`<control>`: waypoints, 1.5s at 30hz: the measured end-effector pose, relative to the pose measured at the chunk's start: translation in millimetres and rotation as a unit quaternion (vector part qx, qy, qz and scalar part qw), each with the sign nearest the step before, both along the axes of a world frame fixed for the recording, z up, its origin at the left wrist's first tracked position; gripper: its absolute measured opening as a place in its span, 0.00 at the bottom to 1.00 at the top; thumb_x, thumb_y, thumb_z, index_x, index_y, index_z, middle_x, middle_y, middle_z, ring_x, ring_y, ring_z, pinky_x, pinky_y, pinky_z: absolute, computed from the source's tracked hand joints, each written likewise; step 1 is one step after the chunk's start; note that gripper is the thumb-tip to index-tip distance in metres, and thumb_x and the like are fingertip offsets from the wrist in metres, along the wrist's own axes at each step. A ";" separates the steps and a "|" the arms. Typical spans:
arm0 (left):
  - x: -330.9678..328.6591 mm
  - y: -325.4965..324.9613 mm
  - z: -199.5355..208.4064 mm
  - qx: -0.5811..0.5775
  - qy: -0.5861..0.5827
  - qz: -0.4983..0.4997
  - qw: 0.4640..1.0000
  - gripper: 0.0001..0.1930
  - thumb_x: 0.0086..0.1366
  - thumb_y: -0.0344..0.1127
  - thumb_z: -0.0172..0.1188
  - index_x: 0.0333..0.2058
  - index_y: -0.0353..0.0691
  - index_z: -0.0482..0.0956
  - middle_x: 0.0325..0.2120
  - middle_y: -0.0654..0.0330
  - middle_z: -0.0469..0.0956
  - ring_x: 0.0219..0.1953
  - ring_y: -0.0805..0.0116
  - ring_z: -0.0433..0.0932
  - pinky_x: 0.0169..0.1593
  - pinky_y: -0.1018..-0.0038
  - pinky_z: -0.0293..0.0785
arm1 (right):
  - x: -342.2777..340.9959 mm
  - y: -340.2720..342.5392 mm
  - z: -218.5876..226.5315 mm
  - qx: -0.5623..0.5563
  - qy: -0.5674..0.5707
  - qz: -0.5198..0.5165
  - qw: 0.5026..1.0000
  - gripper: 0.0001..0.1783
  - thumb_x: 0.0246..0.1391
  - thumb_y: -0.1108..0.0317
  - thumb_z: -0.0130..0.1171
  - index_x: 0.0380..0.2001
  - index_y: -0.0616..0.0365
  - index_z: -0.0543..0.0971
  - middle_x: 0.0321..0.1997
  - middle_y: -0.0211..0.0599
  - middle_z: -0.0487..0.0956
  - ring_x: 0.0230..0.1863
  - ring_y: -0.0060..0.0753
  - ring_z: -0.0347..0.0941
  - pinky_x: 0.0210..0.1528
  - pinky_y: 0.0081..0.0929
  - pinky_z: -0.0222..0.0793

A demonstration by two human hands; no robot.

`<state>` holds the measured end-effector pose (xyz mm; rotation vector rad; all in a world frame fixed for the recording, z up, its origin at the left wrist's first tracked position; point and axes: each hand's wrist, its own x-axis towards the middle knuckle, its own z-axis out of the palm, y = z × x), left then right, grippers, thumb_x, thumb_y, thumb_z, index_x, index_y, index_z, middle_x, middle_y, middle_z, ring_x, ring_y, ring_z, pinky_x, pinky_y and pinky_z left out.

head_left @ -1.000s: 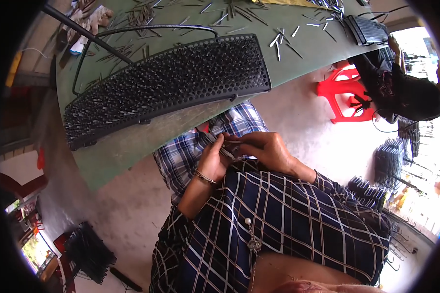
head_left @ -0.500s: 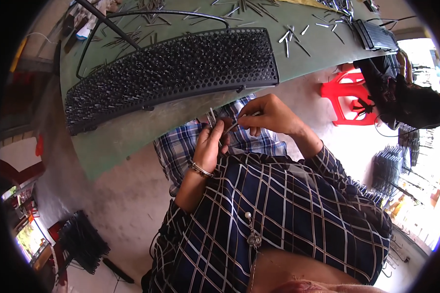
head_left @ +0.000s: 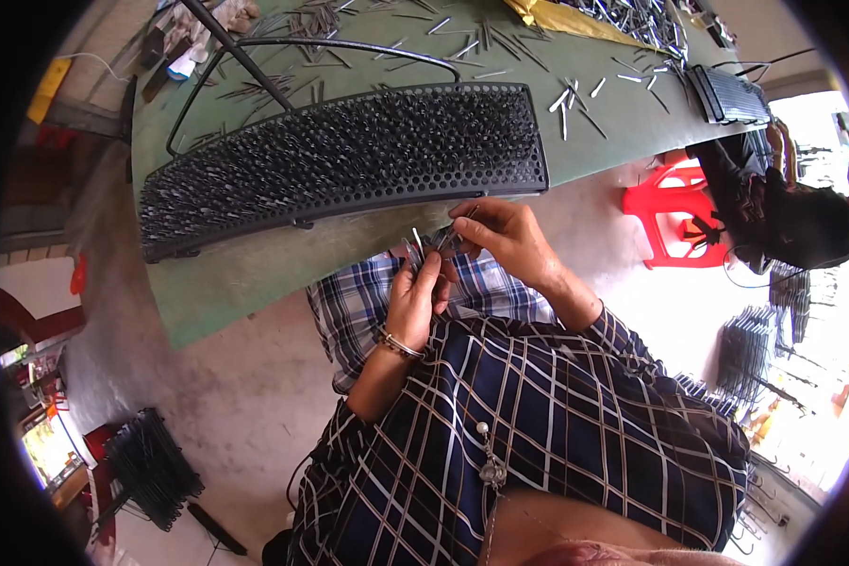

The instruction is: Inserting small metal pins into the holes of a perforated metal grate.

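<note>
My left hand [head_left: 413, 304] is closed around a small bunch of thin metal pieces [head_left: 418, 247], their pale ends poking out past the thumb. Just right of it, my right hand [head_left: 507, 243] pinches thin metal pieces, which are partly hidden by its fingers. Both hands are in front of the table edge, above a blue-and-white checked cloth [head_left: 349, 300] over my lap. Beyond them on the table stands a long, curved black perforated rack [head_left: 500, 175], with a great many thin dark metal pieces standing in its holes.
Loose metal pieces [head_left: 566, 99] lie scattered over the green tabletop [head_left: 623, 132]. A yellow sheet [head_left: 566, 26] with a heap of pieces is at the back. To the right are a red stool [head_left: 665, 203], a co-worker in black [head_left: 802, 222] and a smaller rack [head_left: 731, 94].
The view has shifted, so the rack and table appear lower. My right hand's fingers have risen away from my left palm toward the rack's front edge. My left hand keeps its bunch.
</note>
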<state>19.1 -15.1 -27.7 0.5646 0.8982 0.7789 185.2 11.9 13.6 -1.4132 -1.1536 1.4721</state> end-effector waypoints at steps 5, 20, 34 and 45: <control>-4.1 -1.4 5.9 -0.012 -0.021 0.040 0.999 0.14 0.65 0.44 0.47 0.38 0.39 0.72 0.23 0.66 0.72 0.18 0.83 0.63 0.18 0.85 0.56 | -11.5 1.0 24.3 0.123 -0.120 -0.050 0.984 0.10 0.50 0.74 0.57 0.38 0.65 0.74 0.28 0.31 0.77 0.30 0.15 0.72 0.30 0.14 0.68; -10.8 -1.5 3.4 -0.045 -0.045 0.084 0.994 0.15 0.66 0.44 0.45 0.37 0.37 0.72 0.23 0.65 0.72 0.19 0.80 0.64 0.18 0.83 0.56 | -27.0 58.2 28.9 0.385 -0.305 0.003 0.871 0.16 0.46 0.73 0.60 0.41 0.59 0.75 0.30 0.37 0.77 0.26 0.30 0.74 0.27 0.22 0.69; -11.3 1.2 7.9 -0.035 -0.074 0.090 0.993 0.14 0.67 0.43 0.44 0.37 0.38 0.71 0.23 0.64 0.72 0.19 0.80 0.64 0.18 0.84 0.56 | -27.1 60.9 27.3 0.474 -0.432 0.083 0.763 0.16 0.44 0.71 0.60 0.39 0.58 0.76 0.36 0.38 0.69 0.27 0.34 0.71 0.28 0.27 0.69; -10.6 -1.8 9.1 -0.026 -0.118 0.103 0.987 0.16 0.67 0.45 0.44 0.37 0.38 0.72 0.23 0.64 0.72 0.18 0.81 0.64 0.18 0.84 0.57 | -29.3 58.3 24.2 0.459 -0.428 0.113 0.770 0.16 0.44 0.70 0.60 0.39 0.58 0.76 0.36 0.39 0.70 0.28 0.36 0.71 0.29 0.29 0.69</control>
